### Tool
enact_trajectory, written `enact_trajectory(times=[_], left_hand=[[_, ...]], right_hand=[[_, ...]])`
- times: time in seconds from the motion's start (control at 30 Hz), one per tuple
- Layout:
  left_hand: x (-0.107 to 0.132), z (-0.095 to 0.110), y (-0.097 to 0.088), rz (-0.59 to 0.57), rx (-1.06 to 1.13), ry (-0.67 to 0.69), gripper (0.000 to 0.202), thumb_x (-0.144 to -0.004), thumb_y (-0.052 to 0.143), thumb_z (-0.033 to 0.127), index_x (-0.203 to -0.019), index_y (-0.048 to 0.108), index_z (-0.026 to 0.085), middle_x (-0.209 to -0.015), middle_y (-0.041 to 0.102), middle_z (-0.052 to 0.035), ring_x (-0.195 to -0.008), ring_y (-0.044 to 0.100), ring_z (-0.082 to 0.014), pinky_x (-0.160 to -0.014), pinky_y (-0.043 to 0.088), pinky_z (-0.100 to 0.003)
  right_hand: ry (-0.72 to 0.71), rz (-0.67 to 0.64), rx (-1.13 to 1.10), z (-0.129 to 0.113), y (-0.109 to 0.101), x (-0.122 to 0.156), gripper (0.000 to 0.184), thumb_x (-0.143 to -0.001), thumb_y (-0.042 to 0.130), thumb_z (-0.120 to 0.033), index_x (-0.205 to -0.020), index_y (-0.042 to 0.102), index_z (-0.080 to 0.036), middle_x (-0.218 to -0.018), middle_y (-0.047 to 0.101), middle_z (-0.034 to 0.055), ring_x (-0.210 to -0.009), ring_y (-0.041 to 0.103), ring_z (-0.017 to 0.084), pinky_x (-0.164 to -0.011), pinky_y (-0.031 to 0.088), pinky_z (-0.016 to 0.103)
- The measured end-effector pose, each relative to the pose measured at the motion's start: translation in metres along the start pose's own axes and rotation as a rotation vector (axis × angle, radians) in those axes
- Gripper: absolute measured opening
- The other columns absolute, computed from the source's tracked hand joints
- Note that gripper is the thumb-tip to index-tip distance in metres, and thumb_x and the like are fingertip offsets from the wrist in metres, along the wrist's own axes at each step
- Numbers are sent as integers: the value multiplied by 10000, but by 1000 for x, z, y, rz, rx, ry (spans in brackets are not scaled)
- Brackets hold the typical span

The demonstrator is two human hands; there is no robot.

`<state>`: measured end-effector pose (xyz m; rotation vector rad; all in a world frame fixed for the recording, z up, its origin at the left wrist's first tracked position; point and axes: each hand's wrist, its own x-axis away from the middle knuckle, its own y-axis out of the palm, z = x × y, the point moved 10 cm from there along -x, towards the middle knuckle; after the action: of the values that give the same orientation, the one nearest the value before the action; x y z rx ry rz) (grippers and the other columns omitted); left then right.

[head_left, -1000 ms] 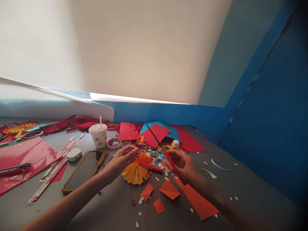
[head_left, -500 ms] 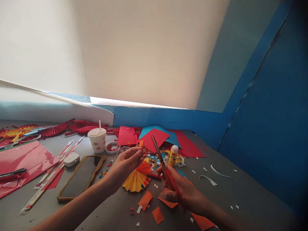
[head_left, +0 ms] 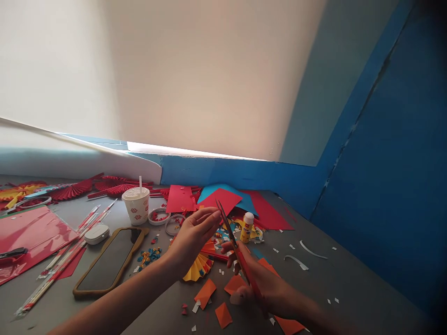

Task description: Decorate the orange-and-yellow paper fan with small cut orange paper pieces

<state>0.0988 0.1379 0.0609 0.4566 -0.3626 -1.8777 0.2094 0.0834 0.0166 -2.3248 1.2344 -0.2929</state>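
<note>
My right hand (head_left: 258, 284) grips red-handled scissors (head_left: 237, 251), whose dark blades point up and away. My left hand (head_left: 192, 239) is just left of the blade tips, its fingertips close together. Anything small between them is too hidden to tell. Below it, a yellow and orange pleated paper fan (head_left: 199, 267) lies partly covered by my left hand. Orange paper pieces (head_left: 206, 293) and scraps are scattered under both hands. A glue stick (head_left: 247, 228) stands beyond the scissors.
Red and blue paper sheets (head_left: 223, 200) lie at the back against a blue wall (head_left: 359, 163). To the left are a white lidded cup (head_left: 135, 207), a tape roll (head_left: 159, 216), a brown-framed mirror (head_left: 108, 263), wrapped red sticks (head_left: 63, 260) and a pink sheet (head_left: 35, 232).
My left hand has moved right, closer to the scissor tips. The scissors now stand more upright, and my right hand sits lower. The whole view has shifted slightly left.
</note>
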Motion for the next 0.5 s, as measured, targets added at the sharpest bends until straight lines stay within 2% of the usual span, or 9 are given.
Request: enact_trajectory(times=[0.33,0.4,0.5], left_hand=[[10,-10,-8,12,-82,-57,227,-771,768,322,-951,718,191,-1026,707,-52,-1083,606,-206,-969,461,-289],[11,-11,-9,9,-87,-61,222,-775,766,322,-948,714,193,-1032,709,-48,-1075,611,-198,-966,462,-283],[11,-13,-9,6,-86,-64,215,-777,766,319,-943,707,196,-1032,711,-43,-1068,615,-184,-959,465,-266]], right_hand=[[55,-81,-169,2,13,0,940,-800,611,-638,-1480,127,-207,-1141,476,98,-990,513,232,-881,450,363],[54,-104,-196,-2,16,1,917,-812,583,-654,-1474,137,-203,-1152,447,95,-1003,491,225,-909,434,362],[60,-103,-198,-4,18,1,835,-787,553,-710,-1392,282,-204,-1068,449,72,-952,473,221,-889,436,369]])
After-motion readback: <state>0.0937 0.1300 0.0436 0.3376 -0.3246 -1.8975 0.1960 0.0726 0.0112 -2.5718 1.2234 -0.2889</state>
